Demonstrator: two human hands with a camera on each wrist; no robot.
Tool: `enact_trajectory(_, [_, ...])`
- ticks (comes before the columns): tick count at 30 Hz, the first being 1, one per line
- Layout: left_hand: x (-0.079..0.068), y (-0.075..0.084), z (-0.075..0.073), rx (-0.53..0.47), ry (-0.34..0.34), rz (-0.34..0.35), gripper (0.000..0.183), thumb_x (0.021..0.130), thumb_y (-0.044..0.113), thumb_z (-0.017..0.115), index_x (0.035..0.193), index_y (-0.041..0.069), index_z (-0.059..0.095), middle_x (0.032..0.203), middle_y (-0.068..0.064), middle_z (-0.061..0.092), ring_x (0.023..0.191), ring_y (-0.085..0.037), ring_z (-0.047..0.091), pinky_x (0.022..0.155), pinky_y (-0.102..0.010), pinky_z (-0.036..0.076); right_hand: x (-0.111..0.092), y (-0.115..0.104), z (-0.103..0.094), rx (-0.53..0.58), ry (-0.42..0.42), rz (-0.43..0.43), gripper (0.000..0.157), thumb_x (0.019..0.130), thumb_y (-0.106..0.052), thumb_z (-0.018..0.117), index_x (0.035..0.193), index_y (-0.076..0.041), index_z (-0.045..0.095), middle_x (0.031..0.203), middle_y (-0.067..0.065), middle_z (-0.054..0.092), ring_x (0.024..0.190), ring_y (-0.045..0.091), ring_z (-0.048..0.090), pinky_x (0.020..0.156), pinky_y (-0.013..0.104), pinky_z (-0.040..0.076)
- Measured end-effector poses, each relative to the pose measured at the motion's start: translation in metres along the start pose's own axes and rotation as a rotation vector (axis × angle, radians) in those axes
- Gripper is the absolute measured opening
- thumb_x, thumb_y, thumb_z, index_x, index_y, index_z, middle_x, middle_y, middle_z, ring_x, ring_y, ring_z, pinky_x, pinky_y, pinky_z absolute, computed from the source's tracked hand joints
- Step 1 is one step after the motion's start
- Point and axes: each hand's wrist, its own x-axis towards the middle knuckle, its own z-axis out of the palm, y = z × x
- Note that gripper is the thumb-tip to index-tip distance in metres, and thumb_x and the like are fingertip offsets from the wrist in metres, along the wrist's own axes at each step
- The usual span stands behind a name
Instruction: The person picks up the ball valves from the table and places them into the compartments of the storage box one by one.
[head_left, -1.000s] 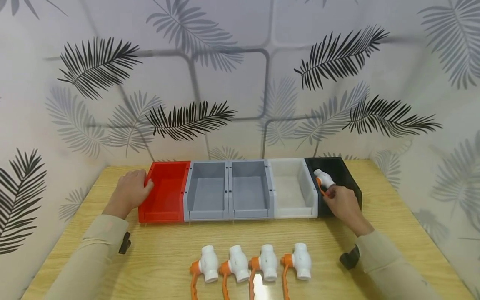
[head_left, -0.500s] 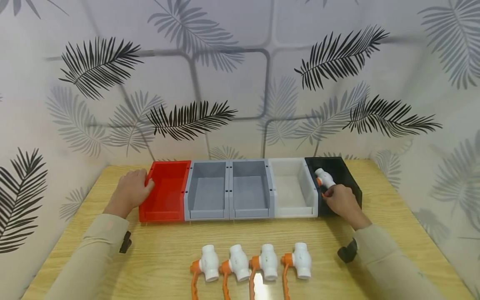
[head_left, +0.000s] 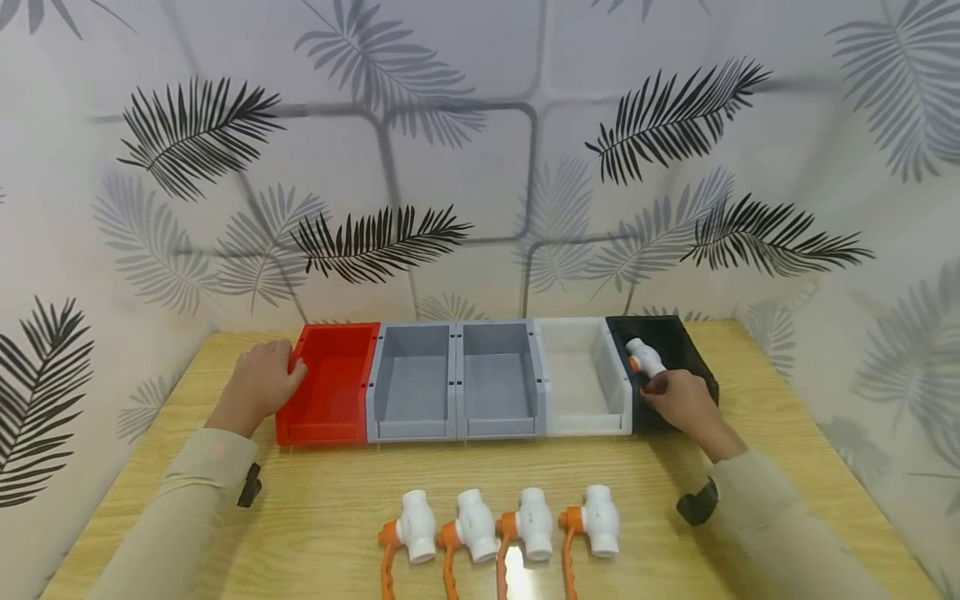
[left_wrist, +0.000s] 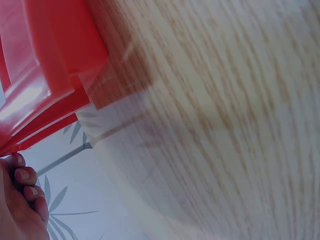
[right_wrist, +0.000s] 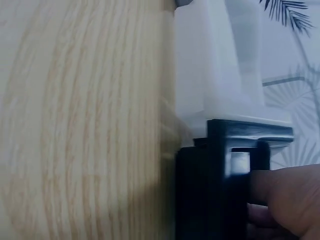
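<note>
At the left end of the row of bins, my left hand (head_left: 262,379) grips the side wall of the red bin (head_left: 330,431). Its thumb lies over the rim, and in the left wrist view the curled fingers (left_wrist: 25,176) sit against the red plastic. My right hand (head_left: 681,400) reaches into the black bin (head_left: 701,367) at the other end. It holds a white ball valve (head_left: 647,357) with an orange handle, which leans toward the bin's left wall. The handle is mostly hidden behind the fingers. In the right wrist view, a sliver of white valve (right_wrist: 240,162) shows inside the black bin.
Two grey bins (head_left: 417,429) and a white bin (head_left: 588,425) stand joined between the red and black ones. Several more ball valves (head_left: 534,523) lie in a row on the wooden table (head_left: 322,508), handles toward me. A patterned wall (head_left: 480,167) rises close behind.
My right hand has shifted slightly with the ball valve in the black bin, and less of the orange handle shows now. My left hand stays on the red bin.
</note>
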Motion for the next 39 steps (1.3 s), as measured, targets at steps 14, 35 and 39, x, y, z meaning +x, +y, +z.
enact_trajectory(14, [-0.001, -0.001, -0.001, 0.007, 0.005, 0.011, 0.020, 0.084, 0.024, 0.045, 0.077, 0.006, 0.044, 0.063, -0.007, 0.043, 0.061, -0.025, 0.044, 0.055, -0.036, 0.031, -0.071, -0.030, -0.045, 0.071, 0.091, -0.035, 0.019, 0.080, -0.022, 0.061, 0.083, -0.004, 0.062, 0.073, 0.004, 0.062, 0.062, 0.016, 0.055, 0.053, 0.029, 0.042])
enact_trajectory(35, [-0.001, 0.000, 0.003, -0.001, 0.017, -0.006, 0.020, 0.084, 0.024, 0.044, 0.076, 0.006, 0.043, 0.064, -0.007, 0.043, 0.062, -0.026, 0.043, 0.055, -0.038, 0.030, -0.165, -0.101, -0.026, 0.195, -0.147, 0.147, 0.011, 0.076, -0.024, 0.067, 0.077, -0.014, 0.063, 0.067, -0.007, 0.057, 0.062, 0.007, 0.050, 0.056, 0.021, 0.044])
enact_trajectory(39, [0.000, -0.002, 0.006, 0.003, 0.013, -0.004, 0.020, 0.084, 0.025, 0.044, 0.076, 0.007, 0.043, 0.064, -0.007, 0.043, 0.062, -0.026, 0.043, 0.056, -0.038, 0.029, -0.174, -0.108, -0.015, 0.215, -0.178, 0.145, 0.012, 0.074, -0.024, 0.069, 0.075, -0.014, 0.062, 0.064, -0.007, 0.055, 0.060, 0.007, 0.049, 0.056, 0.020, 0.043])
